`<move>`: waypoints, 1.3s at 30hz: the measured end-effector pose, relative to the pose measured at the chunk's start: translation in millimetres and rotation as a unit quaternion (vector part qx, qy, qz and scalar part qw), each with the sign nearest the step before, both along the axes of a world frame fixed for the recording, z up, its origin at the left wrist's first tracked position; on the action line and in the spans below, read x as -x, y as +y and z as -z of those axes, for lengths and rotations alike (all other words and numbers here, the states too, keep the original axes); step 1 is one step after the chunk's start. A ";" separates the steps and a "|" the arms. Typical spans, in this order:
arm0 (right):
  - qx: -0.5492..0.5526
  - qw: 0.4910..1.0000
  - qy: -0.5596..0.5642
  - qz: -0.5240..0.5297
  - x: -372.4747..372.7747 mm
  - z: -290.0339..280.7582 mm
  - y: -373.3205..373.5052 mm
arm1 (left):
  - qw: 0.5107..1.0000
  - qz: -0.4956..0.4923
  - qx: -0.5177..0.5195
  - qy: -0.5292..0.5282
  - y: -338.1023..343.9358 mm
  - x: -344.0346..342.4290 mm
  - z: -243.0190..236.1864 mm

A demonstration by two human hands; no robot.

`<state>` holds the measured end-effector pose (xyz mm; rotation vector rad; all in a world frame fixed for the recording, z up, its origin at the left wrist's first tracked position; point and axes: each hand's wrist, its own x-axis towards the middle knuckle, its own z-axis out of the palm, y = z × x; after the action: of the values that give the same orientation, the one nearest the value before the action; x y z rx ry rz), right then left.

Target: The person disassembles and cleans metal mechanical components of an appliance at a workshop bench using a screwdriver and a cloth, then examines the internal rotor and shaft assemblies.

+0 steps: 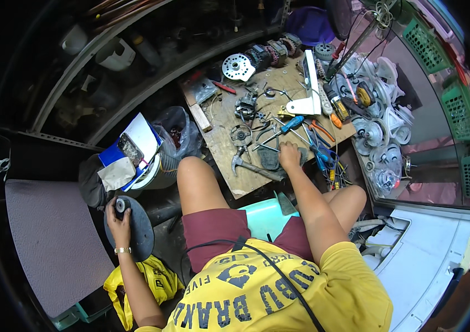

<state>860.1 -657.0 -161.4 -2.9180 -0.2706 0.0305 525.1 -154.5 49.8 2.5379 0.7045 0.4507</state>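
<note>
My left hand [119,221], low at the left, grips a dark round part with a metal centre [123,203], over a large dark disc [141,238]. My right hand [288,156] is curled on a grey rag [270,158] at the workboard's front, beside screwdriver shafts; what its fingers hold is unclear. Around it lie a hammer [257,170], blue-handled screwdrivers [292,124], orange-handled pliers [322,133] and a spoked metal part [241,134]. Farther back on the wooden board [224,182] are a small motor housing [245,108], a perforated white disc [238,67] and a white bracket [311,88].
Beside my left leg stands a bucket [155,178] topped with papers, near a bagged bin [177,133]. A padded seat [52,243] is at left, a yellow bag [155,282] below. White plastic parts [381,127] pile at right, above a white appliance panel [428,249].
</note>
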 end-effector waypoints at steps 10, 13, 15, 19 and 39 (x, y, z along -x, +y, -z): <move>-0.369 0.928 0.021 -0.054 66.6 -134.2 35.3 | 0.595 0.032 0.751 -0.285 -125.1 -65.4 -13.6; -0.439 0.887 0.085 -0.114 113.3 -241.8 46.4 | 0.482 0.060 0.843 -0.232 -184.5 -107.1 -7.7; -0.398 0.900 0.052 -0.171 134.1 -275.2 45.1 | 0.405 0.079 0.884 -0.217 -207.7 -118.0 2.7; -0.386 0.906 0.059 -0.165 153.1 -299.8 31.9 | 0.355 0.089 0.909 -0.200 -232.4 -123.4 14.9; -0.320 0.927 0.040 -0.191 160.3 -303.8 11.4 | 0.530 0.143 0.823 -0.147 -242.6 -117.8 14.4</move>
<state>699.8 -645.6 142.4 -2.1743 -0.6862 0.1013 642.9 -397.1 35.3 0.6323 0.2135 -0.0444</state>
